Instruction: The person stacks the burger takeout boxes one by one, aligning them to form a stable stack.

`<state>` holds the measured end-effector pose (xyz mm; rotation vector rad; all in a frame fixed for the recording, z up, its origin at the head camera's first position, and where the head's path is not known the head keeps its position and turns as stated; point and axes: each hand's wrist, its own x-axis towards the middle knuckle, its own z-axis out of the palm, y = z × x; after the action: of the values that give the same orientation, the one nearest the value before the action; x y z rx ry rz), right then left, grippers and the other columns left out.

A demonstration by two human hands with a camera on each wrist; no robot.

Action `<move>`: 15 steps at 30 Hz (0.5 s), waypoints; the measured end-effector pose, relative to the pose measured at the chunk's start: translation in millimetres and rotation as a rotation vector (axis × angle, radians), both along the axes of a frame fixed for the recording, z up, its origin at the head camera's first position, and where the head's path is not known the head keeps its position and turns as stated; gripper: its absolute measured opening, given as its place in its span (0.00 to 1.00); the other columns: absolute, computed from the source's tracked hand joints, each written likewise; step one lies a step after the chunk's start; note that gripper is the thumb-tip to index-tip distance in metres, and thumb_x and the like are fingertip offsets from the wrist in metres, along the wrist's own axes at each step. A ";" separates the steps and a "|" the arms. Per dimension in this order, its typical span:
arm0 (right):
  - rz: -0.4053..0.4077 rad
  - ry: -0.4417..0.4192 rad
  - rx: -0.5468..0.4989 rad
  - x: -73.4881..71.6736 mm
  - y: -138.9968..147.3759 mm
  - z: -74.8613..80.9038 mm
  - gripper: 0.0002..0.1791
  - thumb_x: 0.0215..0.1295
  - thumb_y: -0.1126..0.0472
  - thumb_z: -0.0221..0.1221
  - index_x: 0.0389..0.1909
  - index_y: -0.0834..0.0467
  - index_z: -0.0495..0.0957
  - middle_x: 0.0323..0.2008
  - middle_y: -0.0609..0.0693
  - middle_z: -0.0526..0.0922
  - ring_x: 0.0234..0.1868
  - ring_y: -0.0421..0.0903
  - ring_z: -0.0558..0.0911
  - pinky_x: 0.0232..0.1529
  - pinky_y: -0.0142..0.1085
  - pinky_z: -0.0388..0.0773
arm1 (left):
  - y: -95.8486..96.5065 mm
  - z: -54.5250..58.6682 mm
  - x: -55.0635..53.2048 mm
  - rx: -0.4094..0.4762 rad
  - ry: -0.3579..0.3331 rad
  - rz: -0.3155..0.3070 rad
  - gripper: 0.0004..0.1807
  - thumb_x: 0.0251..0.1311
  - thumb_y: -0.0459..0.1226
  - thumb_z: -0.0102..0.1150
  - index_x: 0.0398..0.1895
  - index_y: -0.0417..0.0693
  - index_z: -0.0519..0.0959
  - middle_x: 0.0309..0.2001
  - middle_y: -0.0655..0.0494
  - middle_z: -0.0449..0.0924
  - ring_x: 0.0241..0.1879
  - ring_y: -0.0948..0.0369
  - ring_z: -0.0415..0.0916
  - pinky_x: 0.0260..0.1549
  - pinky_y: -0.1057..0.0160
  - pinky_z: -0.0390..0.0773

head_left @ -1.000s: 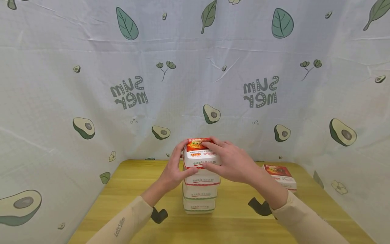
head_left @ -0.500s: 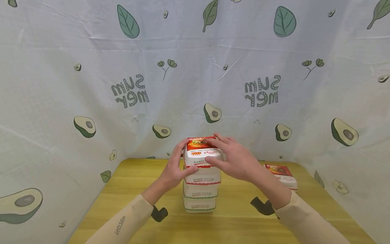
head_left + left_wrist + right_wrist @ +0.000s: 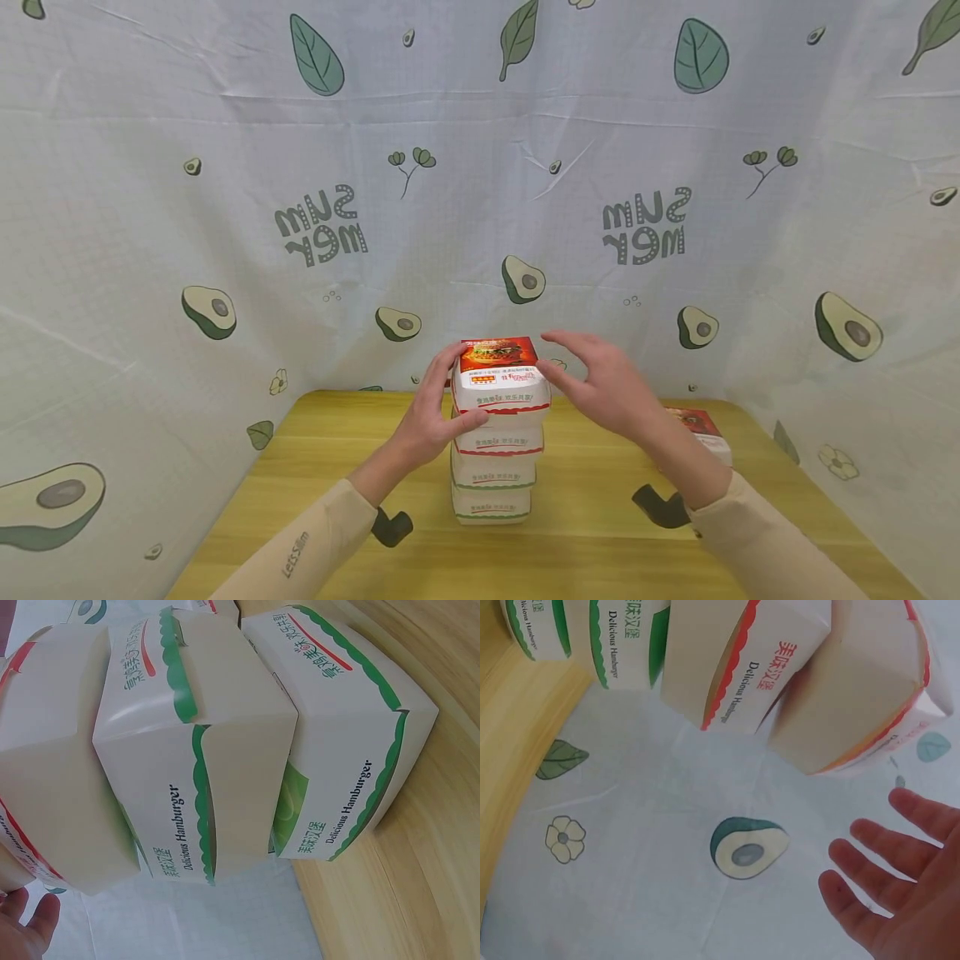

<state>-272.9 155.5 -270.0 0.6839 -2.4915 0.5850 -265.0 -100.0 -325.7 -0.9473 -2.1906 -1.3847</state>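
Note:
Several white hamburger boxes form a stack in mid-table, with green trim on the lower boxes (image 3: 247, 742) and red trim above. On top, the uppermost hamburger box (image 3: 502, 387) shows a red burger picture. My left hand (image 3: 423, 417) holds this box at its left side, thumb across the front and fingers along the left edge. In the left wrist view only a few fingertips (image 3: 45, 915) show. To the right of the box, my right hand (image 3: 611, 387) has spread, relaxed fingers that stand apart from it in the right wrist view. Its thumb tip lies close to the box's right edge.
Another hamburger box (image 3: 708, 442) lies at the right rear of the wooden table (image 3: 360, 467), partly behind my right forearm. A pale curtain (image 3: 480, 208) printed with avocados and leaves hangs behind and at both sides.
My right hand has drawn off the top of the uppermost box and moved right, uncovering the burger picture. The left hand has stayed in place on the box.

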 end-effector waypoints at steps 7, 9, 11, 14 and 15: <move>0.030 0.011 -0.047 -7.3 12.0 -2.5 0.27 0.64 0.38 0.48 0.61 0.43 0.68 0.63 0.45 0.68 0.65 0.51 0.64 0.59 0.56 0.62 | 0.0 1.0 0.4 0.003 -0.007 -0.004 0.44 0.52 0.41 0.62 0.70 0.52 0.49 0.67 0.55 0.52 0.62 0.60 0.55 0.54 0.50 0.64; 0.025 0.005 -0.054 -10.3 16.5 -4.6 0.27 0.64 0.38 0.47 0.61 0.43 0.68 0.64 0.46 0.66 0.66 0.52 0.63 0.59 0.57 0.61 | -0.1 1.1 0.3 0.003 -0.007 -0.004 0.44 0.52 0.41 0.62 0.70 0.52 0.49 0.67 0.56 0.52 0.62 0.60 0.55 0.55 0.50 0.64; 0.015 0.001 -0.059 -13.6 21.5 -7.6 0.27 0.64 0.37 0.47 0.61 0.43 0.68 0.65 0.47 0.65 0.66 0.53 0.62 0.59 0.58 0.60 | -0.4 1.3 0.3 0.004 -0.008 -0.004 0.44 0.52 0.41 0.62 0.70 0.52 0.49 0.68 0.56 0.51 0.62 0.60 0.55 0.55 0.50 0.64; 0.005 -0.015 -0.063 -19.0 30.0 -12.6 0.27 0.65 0.39 0.48 0.62 0.44 0.68 0.66 0.49 0.63 0.66 0.55 0.61 0.59 0.59 0.59 | -0.7 1.2 0.4 0.005 -0.007 -0.004 0.44 0.52 0.40 0.62 0.70 0.52 0.49 0.68 0.55 0.51 0.62 0.60 0.55 0.54 0.50 0.64; 0.003 -0.022 -0.069 -20.5 32.8 -14.1 0.27 0.65 0.39 0.48 0.62 0.45 0.68 0.66 0.49 0.63 0.66 0.55 0.61 0.59 0.60 0.59 | -0.7 1.1 0.5 0.003 -0.008 -0.002 0.44 0.52 0.40 0.62 0.70 0.52 0.49 0.68 0.55 0.51 0.62 0.60 0.55 0.54 0.50 0.64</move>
<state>-293.4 188.3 -284.1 0.6587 -2.4782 0.6805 -264.5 -100.7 -324.6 -0.9453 -2.1930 -1.3947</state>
